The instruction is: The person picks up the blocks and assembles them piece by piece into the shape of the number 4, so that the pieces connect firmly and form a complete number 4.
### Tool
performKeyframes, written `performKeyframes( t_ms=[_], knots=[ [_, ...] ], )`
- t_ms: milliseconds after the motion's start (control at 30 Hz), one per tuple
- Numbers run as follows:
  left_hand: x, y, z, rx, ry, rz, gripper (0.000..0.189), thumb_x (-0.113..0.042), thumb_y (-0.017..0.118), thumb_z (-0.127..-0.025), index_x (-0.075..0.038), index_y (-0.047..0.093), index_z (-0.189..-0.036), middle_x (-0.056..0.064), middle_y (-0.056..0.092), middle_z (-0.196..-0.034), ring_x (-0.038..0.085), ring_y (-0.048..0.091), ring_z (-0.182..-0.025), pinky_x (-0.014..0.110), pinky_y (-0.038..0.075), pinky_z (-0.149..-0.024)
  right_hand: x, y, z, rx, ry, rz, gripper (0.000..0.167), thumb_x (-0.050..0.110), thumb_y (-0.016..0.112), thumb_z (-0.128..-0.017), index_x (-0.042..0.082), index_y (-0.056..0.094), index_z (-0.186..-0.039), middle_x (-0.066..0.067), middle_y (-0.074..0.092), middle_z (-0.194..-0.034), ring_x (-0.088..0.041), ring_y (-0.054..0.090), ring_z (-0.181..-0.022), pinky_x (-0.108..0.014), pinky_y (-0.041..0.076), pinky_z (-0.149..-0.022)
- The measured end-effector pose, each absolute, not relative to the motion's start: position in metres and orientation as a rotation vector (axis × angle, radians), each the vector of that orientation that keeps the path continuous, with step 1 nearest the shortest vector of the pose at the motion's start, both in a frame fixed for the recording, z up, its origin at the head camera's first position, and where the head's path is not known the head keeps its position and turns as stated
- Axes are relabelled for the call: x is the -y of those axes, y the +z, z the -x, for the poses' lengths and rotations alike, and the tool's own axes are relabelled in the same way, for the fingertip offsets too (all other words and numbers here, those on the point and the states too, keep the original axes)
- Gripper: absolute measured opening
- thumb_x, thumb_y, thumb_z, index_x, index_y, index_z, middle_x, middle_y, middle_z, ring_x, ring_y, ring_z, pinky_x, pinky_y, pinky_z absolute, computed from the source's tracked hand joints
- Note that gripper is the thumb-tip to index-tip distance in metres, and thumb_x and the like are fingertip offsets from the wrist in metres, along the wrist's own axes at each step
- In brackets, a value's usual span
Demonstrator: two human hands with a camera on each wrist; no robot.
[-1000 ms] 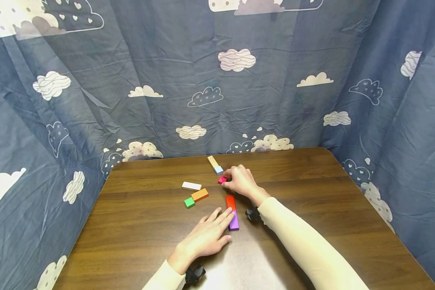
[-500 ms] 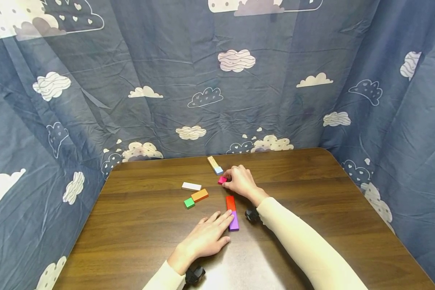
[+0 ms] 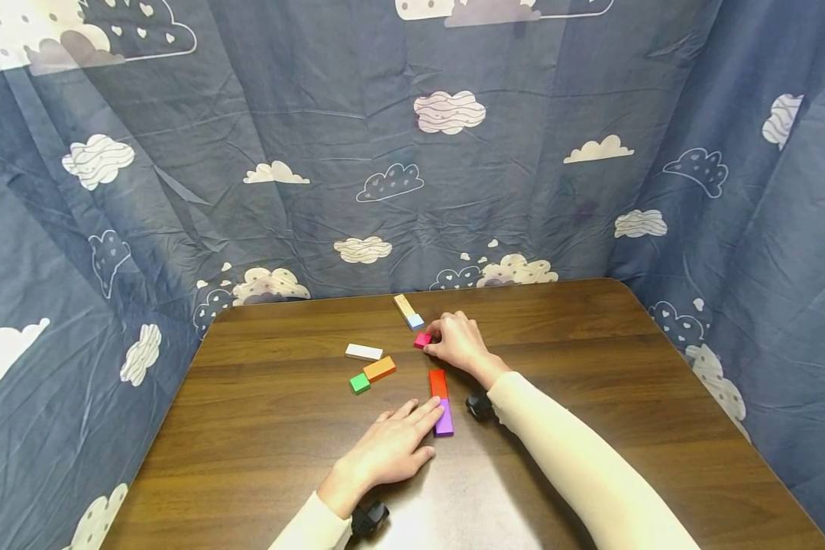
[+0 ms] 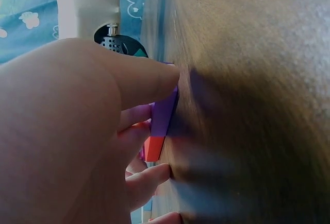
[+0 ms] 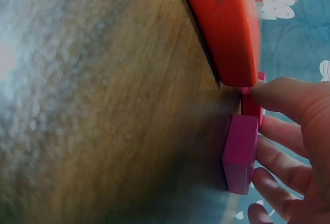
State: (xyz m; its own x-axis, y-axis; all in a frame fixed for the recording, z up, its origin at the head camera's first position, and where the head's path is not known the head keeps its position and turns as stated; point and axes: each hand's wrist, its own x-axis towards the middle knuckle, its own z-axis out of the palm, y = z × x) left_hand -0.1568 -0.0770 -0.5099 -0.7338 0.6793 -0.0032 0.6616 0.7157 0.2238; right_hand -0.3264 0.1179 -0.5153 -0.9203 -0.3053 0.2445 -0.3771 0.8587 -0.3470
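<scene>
Crimson block (image 3: 422,341): small, flat-faced, lying a little below centre of the head view; the right hand (image 3: 459,344) is pinching its right side between thumb and forefinger, the gap being only about the block's width.

Purple block (image 3: 443,418): oblong, smooth, lying lower centre, end to end with a red block (image 3: 438,384) of like shape. The left hand (image 3: 388,451) is resting its spread, nearly straight fingers here, fingertips touching the purple block, gripping nothing.

Magenta block (image 5: 240,149): glossy, lying lower right of the right wrist view, beside the right hand's fingers.

Also lying on the brown wood-grain table (image 3: 247,443), left of the right hand: white oblong (image 3: 363,352); orange oblong (image 3: 380,369), meeting a green block (image 3: 360,383); beige oblong (image 3: 405,305), meeting a light-blue block (image 3: 415,321).

Cloud-print curtain (image 3: 330,145): filling the upper frame.
</scene>
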Motion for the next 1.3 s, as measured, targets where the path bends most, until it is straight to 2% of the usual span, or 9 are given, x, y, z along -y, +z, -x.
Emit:
performKeyframes(
  t_ms=[367,700,1033,1300],
  knots=[
    [0.077,-0.51,0.157,-2.827,0.341,-1.121,0.063,-0.035,0.059,-0.1,-0.019,0.037,-0.158,-0.003,0.027,-0.165,0.031,0.035,-0.145,0.059,0.036,-0.108,-0.115,-0.515,0.325,2.862,0.587,-0.52,0.024,0.032,0.083,-0.076,0.019,0.079,-0.096,0.002,0.064,-0.085,-0.023,0.052,-0.087,-0.045,0.041,-0.077],
    [0.076,-0.51,0.159,-2.839,0.337,-1.113,0.062,-0.035,0.06,-0.099,-0.019,0.04,-0.156,-0.003,0.028,-0.164,0.033,0.036,-0.144,0.06,0.038,-0.105,-0.115,-0.513,0.323,2.842,0.549,-0.557,0.02,0.029,0.084,-0.073,0.02,0.077,-0.09,0.005,0.061,-0.083,-0.023,0.053,-0.087,-0.045,0.044,-0.077],
    [0.073,-0.509,0.159,-2.845,0.353,-1.101,0.061,-0.034,0.06,-0.099,-0.018,0.042,-0.155,-0.001,0.031,-0.163,0.033,0.037,-0.143,0.061,0.039,-0.104,-0.117,-0.5,0.319,2.816,0.543,-0.599,0.024,0.027,0.082,-0.073,0.018,0.077,-0.095,0.002,0.061,-0.085,-0.023,0.051,-0.088,-0.043,0.041,-0.076],
    [0.072,-0.509,0.159,-2.837,0.365,-1.089,0.061,-0.035,0.06,-0.099,-0.018,0.042,-0.155,-0.001,0.032,-0.162,0.032,0.037,-0.143,0.06,0.039,-0.105,-0.124,-0.496,0.313,2.809,0.585,-0.671,0.021,0.024,0.082,-0.072,0.018,0.077,-0.092,0.003,0.064,-0.084,-0.02,0.051,-0.085,-0.037,0.045,-0.073]
  ],
)
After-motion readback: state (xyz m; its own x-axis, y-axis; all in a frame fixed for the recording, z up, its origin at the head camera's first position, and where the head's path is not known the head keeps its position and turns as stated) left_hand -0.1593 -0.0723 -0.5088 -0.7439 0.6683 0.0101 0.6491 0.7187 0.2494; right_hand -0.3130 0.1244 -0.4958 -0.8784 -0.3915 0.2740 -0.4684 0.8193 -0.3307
